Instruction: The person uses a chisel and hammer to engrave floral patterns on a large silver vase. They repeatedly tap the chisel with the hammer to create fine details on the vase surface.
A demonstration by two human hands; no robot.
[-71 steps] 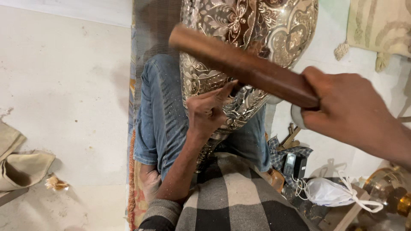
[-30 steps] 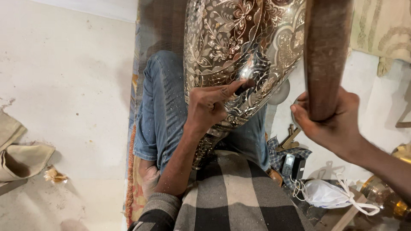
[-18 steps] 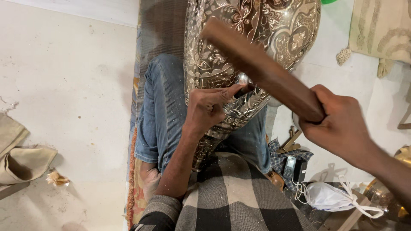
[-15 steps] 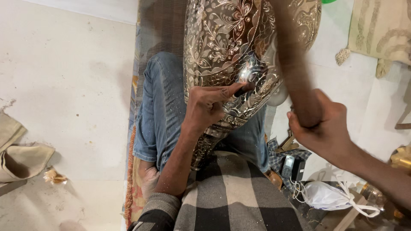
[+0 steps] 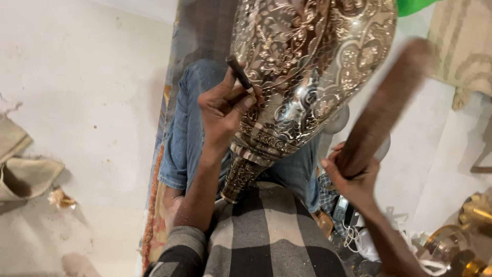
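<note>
A large engraved silver-coloured metal vase (image 5: 312, 77) lies across my lap, its narrow foot (image 5: 241, 177) pointing at my belly. My left hand (image 5: 223, 110) grips a thin dark chisel (image 5: 238, 72), whose lower end is hidden in my fingers against the vase's left side. My right hand (image 5: 353, 177) holds a brown wooden mallet stick (image 5: 387, 105), raised and blurred, to the right of the vase and apart from it. I wear blue jeans (image 5: 187, 133) and a checked shirt (image 5: 266, 231).
I sit on a patterned mat (image 5: 156, 205) over a pale floor (image 5: 82, 82). Beige cloth (image 5: 23, 166) lies at the left. Brass pieces (image 5: 461, 236), white cords and small tools clutter the lower right. A fringed rug (image 5: 461, 46) lies at the upper right.
The mallet stick has swung up and away to the right of the vase. My left hand now shows the chisel raised at a new spot, slightly higher on the vase's side.
</note>
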